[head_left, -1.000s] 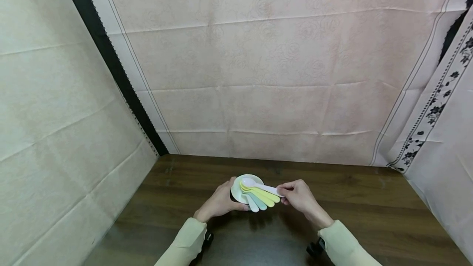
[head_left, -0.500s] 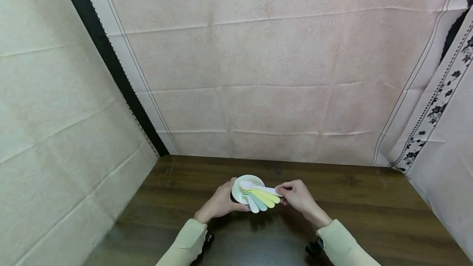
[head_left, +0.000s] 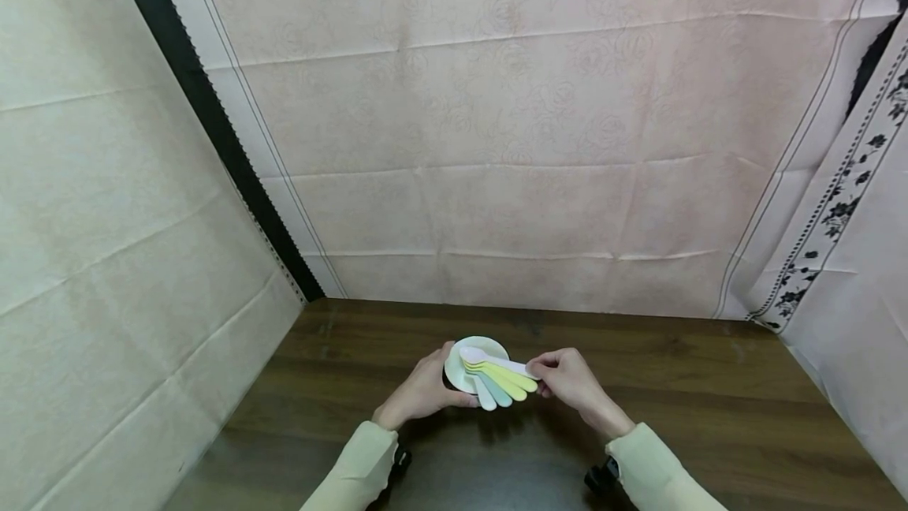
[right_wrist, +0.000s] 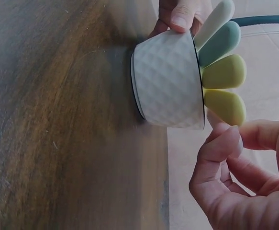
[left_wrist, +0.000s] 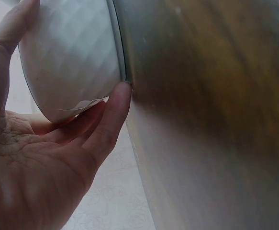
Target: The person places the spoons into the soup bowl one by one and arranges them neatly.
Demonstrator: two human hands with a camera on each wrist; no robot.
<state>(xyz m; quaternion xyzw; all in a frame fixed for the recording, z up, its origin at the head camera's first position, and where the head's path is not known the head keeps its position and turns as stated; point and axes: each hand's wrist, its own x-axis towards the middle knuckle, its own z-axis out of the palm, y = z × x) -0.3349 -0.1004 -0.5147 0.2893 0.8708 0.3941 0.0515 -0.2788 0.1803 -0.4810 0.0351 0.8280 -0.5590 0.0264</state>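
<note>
My left hand [head_left: 426, 386] grips a small white bowl [head_left: 456, 378] round its left side, with the thumb near the front. The left wrist view shows its fingers spread along the diamond-textured wall of the bowl [left_wrist: 72, 52]. Several spoons lie fanned in it, bowl ends inside and handles out over the right rim: a pale spoon [head_left: 485, 394], a teal spoon [head_left: 500, 395] and yellow ones [head_left: 523, 381]. On top lies a whitish-lilac spoon [head_left: 496, 361]. My right hand [head_left: 573, 383] pinches its handle end between thumb and fingertips; the right wrist view mostly hides that end.
The bowl stands on a dark brown wooden table [head_left: 383, 322]. Pale cloth hangs behind [head_left: 511, 140] and at both sides, with a black strip [head_left: 220, 132] at the left corner. A dark band shows at each wrist.
My right hand has shifted slightly left with the whitish-lilac spoon, whose head now sits a little further left over the bowl. My left hand and the bowl hold almost still.
</note>
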